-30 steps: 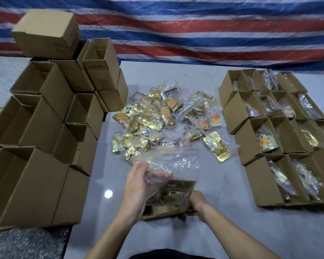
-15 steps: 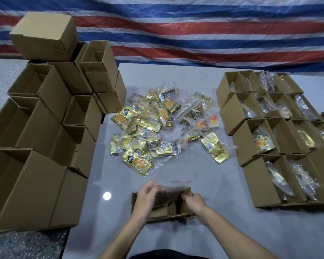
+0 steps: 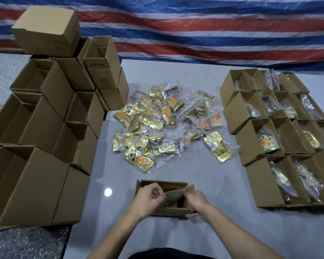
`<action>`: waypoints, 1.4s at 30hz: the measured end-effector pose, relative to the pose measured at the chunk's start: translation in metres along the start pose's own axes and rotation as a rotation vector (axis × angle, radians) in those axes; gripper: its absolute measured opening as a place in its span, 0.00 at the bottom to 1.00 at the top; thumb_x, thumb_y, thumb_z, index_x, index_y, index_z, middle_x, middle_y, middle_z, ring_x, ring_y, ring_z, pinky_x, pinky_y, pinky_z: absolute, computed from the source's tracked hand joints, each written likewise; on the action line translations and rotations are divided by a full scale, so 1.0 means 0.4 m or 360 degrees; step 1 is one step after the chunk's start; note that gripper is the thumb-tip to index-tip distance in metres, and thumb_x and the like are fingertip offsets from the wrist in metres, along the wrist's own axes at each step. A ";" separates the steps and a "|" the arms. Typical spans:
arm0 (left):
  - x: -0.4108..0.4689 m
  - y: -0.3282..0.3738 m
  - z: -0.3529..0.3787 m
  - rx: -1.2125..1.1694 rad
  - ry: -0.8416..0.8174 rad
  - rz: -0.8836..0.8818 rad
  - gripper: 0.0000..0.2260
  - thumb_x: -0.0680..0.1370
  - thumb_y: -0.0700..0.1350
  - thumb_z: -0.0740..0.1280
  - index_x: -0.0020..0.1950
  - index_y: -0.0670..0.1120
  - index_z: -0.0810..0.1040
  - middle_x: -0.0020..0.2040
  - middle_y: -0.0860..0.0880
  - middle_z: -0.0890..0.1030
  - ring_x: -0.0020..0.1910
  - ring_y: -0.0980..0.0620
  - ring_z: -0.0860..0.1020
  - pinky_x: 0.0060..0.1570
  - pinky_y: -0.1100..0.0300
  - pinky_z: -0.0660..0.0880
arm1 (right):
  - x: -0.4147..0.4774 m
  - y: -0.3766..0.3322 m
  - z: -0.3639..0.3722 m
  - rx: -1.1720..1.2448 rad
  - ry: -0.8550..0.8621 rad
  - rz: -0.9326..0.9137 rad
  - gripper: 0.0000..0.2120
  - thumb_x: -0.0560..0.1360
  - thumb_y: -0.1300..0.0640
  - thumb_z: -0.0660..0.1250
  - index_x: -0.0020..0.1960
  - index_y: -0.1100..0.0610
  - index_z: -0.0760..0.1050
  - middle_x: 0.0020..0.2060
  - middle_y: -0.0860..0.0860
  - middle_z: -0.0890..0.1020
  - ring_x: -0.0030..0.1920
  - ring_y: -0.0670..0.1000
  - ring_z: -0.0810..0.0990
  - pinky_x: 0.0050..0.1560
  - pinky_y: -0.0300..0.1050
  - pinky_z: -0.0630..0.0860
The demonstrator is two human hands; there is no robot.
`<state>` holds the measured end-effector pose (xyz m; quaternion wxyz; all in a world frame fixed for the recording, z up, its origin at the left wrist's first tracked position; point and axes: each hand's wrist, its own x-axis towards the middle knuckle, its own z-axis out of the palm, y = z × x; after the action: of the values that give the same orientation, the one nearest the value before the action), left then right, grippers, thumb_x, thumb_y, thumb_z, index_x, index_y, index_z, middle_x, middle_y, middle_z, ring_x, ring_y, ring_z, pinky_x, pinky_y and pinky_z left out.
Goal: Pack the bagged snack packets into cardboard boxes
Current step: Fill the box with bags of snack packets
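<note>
While my left grip (image 3: 150, 197) and right grip (image 3: 196, 201) each pinch an end of the blurred bagged packet (image 3: 173, 196), I judge both equally near. Its long axis runs across me, low inside the open box (image 3: 164, 183) on the desk (image 3: 223, 230). One bag, one box; the loose pile (image 3: 157, 131) beyond defies counting.

Soft, even overhead light falls on the grey table (image 3: 223, 212); a single round glare spot (image 3: 108, 192) marks a lamp's reflection on its glossy top; shadows lie faint and short beneath the stacked boxes (image 3: 36, 165); foil packets (image 3: 157, 128) throw small glints; motion blur smears the left hand (image 3: 148, 198), the right hand (image 3: 196, 200) and the bag (image 3: 173, 198) they pinch; wide-angle distortion bows the striped tarp (image 3: 195, 25) and stretches the frame's edges, where detail softens.
</note>
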<state>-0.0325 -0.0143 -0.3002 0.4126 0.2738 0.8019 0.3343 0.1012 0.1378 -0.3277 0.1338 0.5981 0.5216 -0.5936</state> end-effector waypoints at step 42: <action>0.135 -0.001 0.119 0.0973 -0.0630 -0.0371 0.30 0.71 0.56 0.73 0.71 0.51 0.70 0.70 0.48 0.70 0.70 0.43 0.66 0.67 0.48 0.68 | 0.033 0.019 0.016 -0.0183 0.0097 -0.0097 0.09 0.79 0.56 0.65 0.55 0.60 0.78 0.47 0.55 0.84 0.40 0.54 0.83 0.30 0.38 0.77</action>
<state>-0.0197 0.0390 -0.3472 0.4940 0.3506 0.7951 -0.0287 0.1002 0.1356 -0.3443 0.1339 0.5911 0.5765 -0.5480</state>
